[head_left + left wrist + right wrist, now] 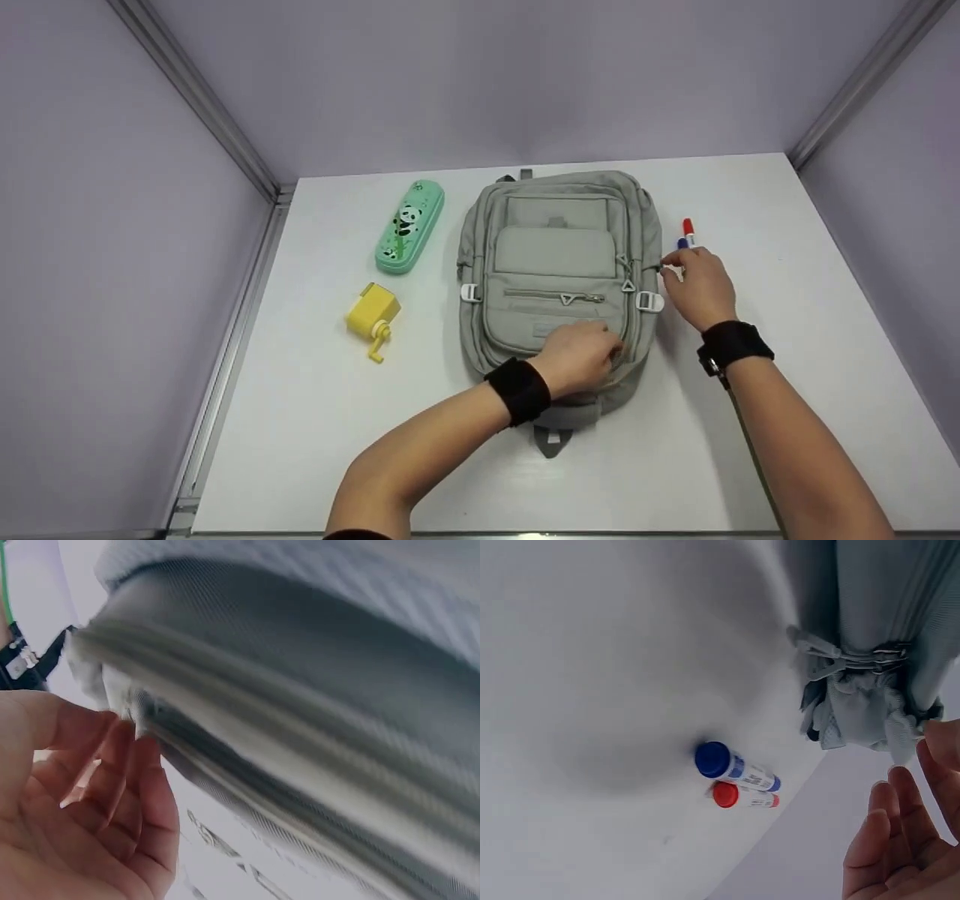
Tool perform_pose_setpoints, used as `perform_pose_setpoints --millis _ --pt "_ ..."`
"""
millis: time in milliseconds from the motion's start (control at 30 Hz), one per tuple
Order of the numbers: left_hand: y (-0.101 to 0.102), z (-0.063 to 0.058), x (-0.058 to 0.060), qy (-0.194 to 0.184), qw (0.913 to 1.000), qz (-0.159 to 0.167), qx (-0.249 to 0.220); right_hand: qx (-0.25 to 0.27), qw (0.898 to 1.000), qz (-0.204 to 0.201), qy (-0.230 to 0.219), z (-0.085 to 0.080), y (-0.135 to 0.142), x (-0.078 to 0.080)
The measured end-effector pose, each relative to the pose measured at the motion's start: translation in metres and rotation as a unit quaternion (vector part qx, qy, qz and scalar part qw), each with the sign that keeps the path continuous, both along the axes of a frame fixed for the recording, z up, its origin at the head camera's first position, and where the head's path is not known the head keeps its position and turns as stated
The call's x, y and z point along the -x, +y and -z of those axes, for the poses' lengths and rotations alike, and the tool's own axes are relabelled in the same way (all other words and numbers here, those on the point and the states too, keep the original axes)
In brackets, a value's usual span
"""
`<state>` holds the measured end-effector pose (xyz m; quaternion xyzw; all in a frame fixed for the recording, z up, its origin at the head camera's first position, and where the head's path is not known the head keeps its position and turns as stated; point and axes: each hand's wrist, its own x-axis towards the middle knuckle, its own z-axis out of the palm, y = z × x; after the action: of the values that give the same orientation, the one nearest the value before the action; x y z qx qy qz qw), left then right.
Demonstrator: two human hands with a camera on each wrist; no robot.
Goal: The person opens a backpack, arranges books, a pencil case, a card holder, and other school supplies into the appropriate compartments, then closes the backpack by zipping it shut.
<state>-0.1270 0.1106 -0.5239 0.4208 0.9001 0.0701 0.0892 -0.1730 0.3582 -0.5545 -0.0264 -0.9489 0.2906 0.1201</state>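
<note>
A grey-green backpack (555, 251) lies front side up on the white table. Low on its right side, my left hand (577, 356) pinches the bag's edge by a zipper; in the left wrist view the thumb and fingertips of that hand (90, 802) meet at the end of a parted zipper seam (225, 765). What exactly sits between those fingertips is hidden. At the bag's right side, above the white buckle (649, 301), my right hand (701, 285) pinches a bit of fabric (900, 731) between thumb and forefinger, its other fingers loosely bent.
Right of the bag, a blue-capped marker (739, 766) and a red-capped marker (746, 796) lie side by side. On the left are a green panda pencil case (410, 225) and a yellow crank pencil sharpener (373, 311). Grey panels (480, 82) enclose the table.
</note>
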Motion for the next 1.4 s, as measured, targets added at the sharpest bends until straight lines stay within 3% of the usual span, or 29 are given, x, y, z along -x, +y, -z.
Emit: perform_pose_setpoints --millis 233,333,567,800,1133,1400 --pt "0.002 -0.001 0.017 0.031 0.9979 -0.051 0.024 -0.029 0.996 -0.084 -0.013 -0.011 -0.014 0.01" --pt "0.007 0.002 0.021 0.042 0.9959 -0.064 0.048 -0.037 0.994 -0.098 -0.026 -0.012 -0.018 0.017" --pt "0.014 0.012 0.018 0.076 0.9915 -0.051 0.092 -0.07 0.989 -0.123 -0.035 -0.008 -0.019 0.026" --pt "0.015 0.009 0.012 0.116 0.9909 -0.03 0.062 -0.068 0.987 -0.128 -0.062 -0.005 -0.013 0.024" --pt "0.005 -0.006 0.019 0.0 0.9972 -0.074 -0.01 -0.063 0.989 -0.116 -0.062 0.001 -0.008 0.023" --pt "-0.005 -0.004 0.025 -0.022 0.9956 -0.07 -0.057 -0.057 0.99 -0.123 -0.039 0.007 -0.009 0.026"
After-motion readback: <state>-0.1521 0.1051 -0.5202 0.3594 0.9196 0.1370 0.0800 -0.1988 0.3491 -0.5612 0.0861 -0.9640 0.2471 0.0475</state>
